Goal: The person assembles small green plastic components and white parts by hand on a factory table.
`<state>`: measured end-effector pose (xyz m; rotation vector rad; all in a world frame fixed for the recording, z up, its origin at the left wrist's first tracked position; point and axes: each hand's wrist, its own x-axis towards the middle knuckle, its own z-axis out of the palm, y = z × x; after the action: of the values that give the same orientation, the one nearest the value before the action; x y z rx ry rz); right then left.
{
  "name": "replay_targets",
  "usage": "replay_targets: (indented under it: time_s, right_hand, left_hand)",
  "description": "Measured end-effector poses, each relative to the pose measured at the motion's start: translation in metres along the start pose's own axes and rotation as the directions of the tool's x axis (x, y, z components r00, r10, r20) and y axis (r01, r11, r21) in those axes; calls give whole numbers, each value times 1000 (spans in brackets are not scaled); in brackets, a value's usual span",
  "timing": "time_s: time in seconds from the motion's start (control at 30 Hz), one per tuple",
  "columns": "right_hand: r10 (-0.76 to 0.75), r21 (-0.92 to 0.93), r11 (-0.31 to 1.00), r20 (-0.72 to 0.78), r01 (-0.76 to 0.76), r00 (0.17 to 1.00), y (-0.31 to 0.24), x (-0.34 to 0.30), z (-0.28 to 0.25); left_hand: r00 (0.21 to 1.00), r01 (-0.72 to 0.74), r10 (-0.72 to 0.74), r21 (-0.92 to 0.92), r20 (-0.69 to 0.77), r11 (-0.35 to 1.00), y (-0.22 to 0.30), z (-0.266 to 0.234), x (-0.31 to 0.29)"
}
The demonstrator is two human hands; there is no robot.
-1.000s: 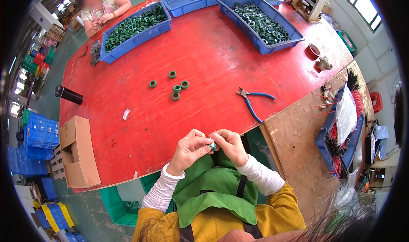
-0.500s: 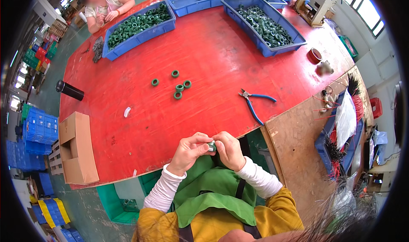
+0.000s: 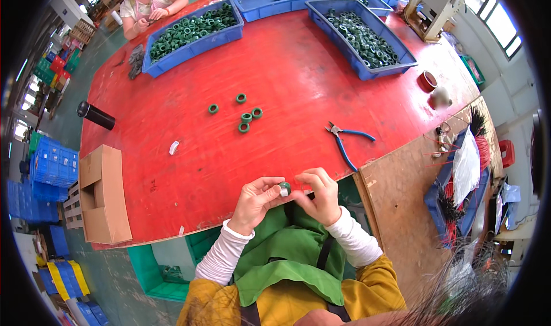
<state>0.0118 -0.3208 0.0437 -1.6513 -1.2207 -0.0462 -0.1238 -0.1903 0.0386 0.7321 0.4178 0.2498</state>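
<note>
My left hand (image 3: 252, 202) pinches a green ring (image 3: 285, 186) between thumb and fingers, just above my lap at the table's front edge. A white patch (image 3: 284, 192) shows on the ring's near side. Close to its right is my right hand (image 3: 321, 198), thumb and forefinger apart, with nothing visible between them. Several loose green rings (image 3: 246, 118) lie farther out on the red table (image 3: 189, 182). Blue-handled cutting pliers (image 3: 343, 139) rest to the right, jaws pointing away from me.
Blue trays of green rings stand at the far left (image 3: 195, 49) and far right (image 3: 367, 71). A black cylinder (image 3: 96, 115), an open cardboard box (image 3: 109, 197) and a small white curved piece (image 3: 174, 147) are on the left. Across the table sits another person (image 3: 150, 5). A blue bin (image 3: 436, 197) holds wires.
My right hand has drawn away from the ring to the right, its fingers parting. My left hand keeps hold of the ring, whose white patch is now plainer. The whole view has shifted slightly.
</note>
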Motion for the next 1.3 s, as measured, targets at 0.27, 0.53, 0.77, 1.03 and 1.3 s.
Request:
replay_targets:
  time_s: [0.27,0.53,0.77,1.03,1.3]
  right_hand:
    - [-315,-5,949,88,317,945,-1,10,1]
    - [-148,93,984,-22,150,989,-12,24,8]
    - [-230,74,969,-68,235,971,-17,28,-3]
    - [-243,106,964,-21,244,970,-5,17,-5]
    - [-242,68,969,103,235,965,-24,-2,-4]
  left_hand:
    - [999,20,-21,37,45,999,-2,5,-1]
    - [1000,22,-21,-83,20,996,-6,7,4]
    - [1000,29,-30,-100,-4,995,-10,5,4]
    - [997,-11,-7,-242,-73,970,-13,-4,13]
    - [991,-98,76,-199,-112,975,-14,12,9]
